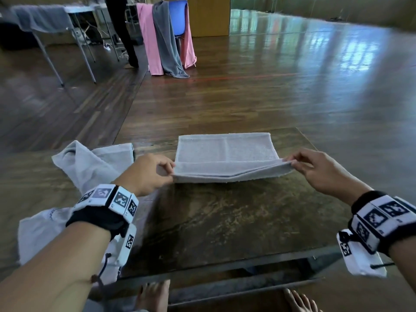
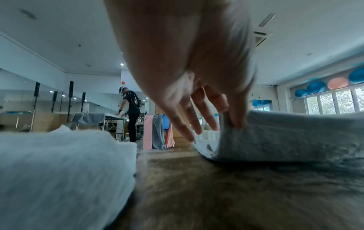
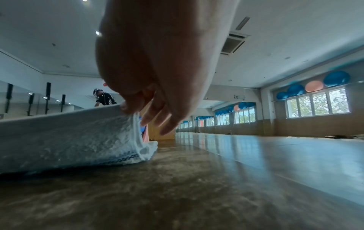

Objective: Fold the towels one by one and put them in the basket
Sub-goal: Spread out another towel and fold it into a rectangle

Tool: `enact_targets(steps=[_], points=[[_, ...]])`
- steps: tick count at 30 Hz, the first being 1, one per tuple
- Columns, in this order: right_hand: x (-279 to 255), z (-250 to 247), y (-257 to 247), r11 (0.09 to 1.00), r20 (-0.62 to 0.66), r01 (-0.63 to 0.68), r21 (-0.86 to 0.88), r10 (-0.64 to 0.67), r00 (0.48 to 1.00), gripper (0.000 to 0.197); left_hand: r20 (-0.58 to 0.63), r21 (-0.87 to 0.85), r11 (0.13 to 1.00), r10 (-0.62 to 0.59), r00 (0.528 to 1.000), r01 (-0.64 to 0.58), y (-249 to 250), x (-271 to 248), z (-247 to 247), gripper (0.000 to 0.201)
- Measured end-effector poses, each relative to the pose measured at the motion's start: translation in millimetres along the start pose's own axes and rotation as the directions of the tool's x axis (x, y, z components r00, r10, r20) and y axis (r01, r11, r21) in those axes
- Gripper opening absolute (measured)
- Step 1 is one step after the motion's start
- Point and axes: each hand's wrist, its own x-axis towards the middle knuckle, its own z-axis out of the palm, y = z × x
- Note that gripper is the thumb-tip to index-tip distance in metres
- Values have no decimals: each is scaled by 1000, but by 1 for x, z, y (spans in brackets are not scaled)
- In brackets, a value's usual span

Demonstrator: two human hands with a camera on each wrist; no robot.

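Observation:
A pale grey towel [image 1: 227,152], folded into a rectangle, lies at the far middle of the dark table [image 1: 225,221]. My left hand [image 1: 166,170] pinches its near left corner, and my right hand [image 1: 292,163] pinches its near right corner. Both near corners are lifted a little off the table. In the left wrist view my left hand [image 2: 234,124] pinches the towel [image 2: 285,137] between thumb and finger. The right wrist view shows my right hand [image 3: 132,110] pinching the layered towel [image 3: 69,137] at its corner. No basket is in view.
A crumpled pale towel [image 1: 90,163] lies at the table's left and hangs over its edge. Pink and grey towels [image 1: 162,41] hang over a blue chair on the wooden floor beyond. Another person [image 2: 132,112] stands at a far table [image 1: 45,19] on the left.

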Motion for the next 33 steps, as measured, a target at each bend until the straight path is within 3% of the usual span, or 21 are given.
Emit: enact_targets(steps=[2, 7, 9, 11, 13, 16, 20, 23, 25, 33], points=[[-3, -3, 2, 1000, 29, -4, 14, 4, 1000, 25, 94, -22, 999, -43, 995, 45, 0, -4, 0, 15], [-9, -12, -7, 993, 170, -103, 51, 93, 981, 17, 177, -63, 990, -116, 977, 129, 8, -3, -5, 15], [-10, -18, -10, 983, 256, -165, 83, 139, 957, 13, 301, -68, 980, -159, 940, 187, 10, -2, -7, 15], [-11, -24, -11, 972, 338, -206, 117, 156, 928, 16, 449, -76, 963, -197, 871, 257, 11, 0, -10, 13], [-11, -25, -9, 964, 371, -231, 133, 167, 913, 19, 527, -125, 942, -204, 825, 313, 13, 2, -12, 11], [-3, -16, -1, 961, 282, -249, 120, 207, 937, 17, 433, -128, 945, -219, 874, 300, 11, 7, -10, 15], [16, 3, 6, 977, 25, -210, 28, 209, 978, 16, 99, -83, 971, -214, 972, 222, 4, 18, 3, 14], [29, 16, 7, 975, -114, -207, -83, 197, 974, 19, -98, -49, 981, -189, 977, 185, 1, 31, 17, 13], [34, 24, 10, 964, -147, -235, -120, 217, 965, 18, -137, -21, 981, -194, 972, 192, -1, 40, 27, 15], [39, 32, 18, 952, -75, -246, -185, 235, 969, 19, -107, 63, 970, -226, 968, 234, -9, 57, 45, 17]])
